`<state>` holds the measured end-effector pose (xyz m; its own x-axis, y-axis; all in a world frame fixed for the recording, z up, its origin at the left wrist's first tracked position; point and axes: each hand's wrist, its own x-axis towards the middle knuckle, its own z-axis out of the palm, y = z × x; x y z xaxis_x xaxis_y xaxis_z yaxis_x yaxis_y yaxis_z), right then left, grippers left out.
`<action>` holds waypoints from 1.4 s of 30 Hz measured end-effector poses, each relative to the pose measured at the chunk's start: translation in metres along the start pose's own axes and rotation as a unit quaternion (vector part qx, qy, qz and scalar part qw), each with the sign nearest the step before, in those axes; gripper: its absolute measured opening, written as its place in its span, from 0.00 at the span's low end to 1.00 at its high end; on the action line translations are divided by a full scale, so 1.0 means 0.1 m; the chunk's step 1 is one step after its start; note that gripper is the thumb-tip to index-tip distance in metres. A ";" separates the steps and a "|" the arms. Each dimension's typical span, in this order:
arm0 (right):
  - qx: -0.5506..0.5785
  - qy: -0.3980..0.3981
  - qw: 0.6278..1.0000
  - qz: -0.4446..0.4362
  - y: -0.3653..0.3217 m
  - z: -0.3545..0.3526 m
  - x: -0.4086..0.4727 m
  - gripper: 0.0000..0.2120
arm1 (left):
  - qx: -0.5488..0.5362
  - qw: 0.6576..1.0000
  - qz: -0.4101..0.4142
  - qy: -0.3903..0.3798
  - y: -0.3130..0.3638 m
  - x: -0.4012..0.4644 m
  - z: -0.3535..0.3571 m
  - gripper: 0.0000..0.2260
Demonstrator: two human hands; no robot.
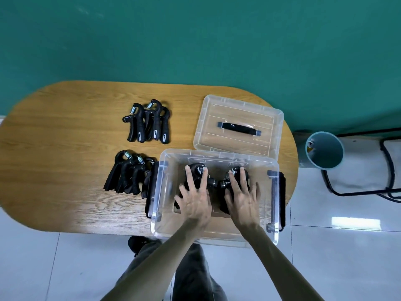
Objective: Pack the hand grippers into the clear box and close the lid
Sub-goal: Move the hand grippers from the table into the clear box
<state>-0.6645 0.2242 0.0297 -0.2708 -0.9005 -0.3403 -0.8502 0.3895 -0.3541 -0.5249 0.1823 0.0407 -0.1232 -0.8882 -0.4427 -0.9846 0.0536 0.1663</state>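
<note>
The clear box [161, 192] stands open at the table's near edge. Inside it lie black hand grippers [213, 182], side by side, tops pointing away from me. My left hand [195, 199] rests flat on the left ones, fingers spread. My right hand [242, 197] lies the same way on the right ones. The clear lid [238, 124] with its black handle lies flat on the table just behind the box. Three more grippers [148, 122] sit in a cluster at the table's middle back. Another pile of several grippers [128, 172] lies against the box's left wall.
The oval wooden table [65, 148] stands against a green wall. A grey-blue bin [324, 149] stands on the floor to the right, beside a black metal chair frame [388, 170]. My legs and a shoe show below the table edge.
</note>
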 end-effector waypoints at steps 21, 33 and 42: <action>-0.118 0.105 0.984 -0.077 -1.27 -0.39 -0.38 0.27 | 0.044 0.979 0.167 0.109 -0.91 -0.29 -0.75 0.30; -0.214 0.063 0.958 -0.181 -2.47 -0.18 -0.58 0.29 | 0.067 0.987 0.119 0.081 -2.31 -0.44 -1.37 0.30; -0.222 0.024 0.959 -0.177 -2.82 0.10 -0.45 0.30 | 0.062 0.993 0.097 0.024 -2.76 -0.35 -1.26 0.30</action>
<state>-0.4081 0.1567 0.1360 0.0598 -0.9730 -0.2231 -0.9980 -0.0541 -0.0315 -0.2337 0.1408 0.1213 -0.3095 -0.8764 -0.3691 -0.9508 0.2797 0.1331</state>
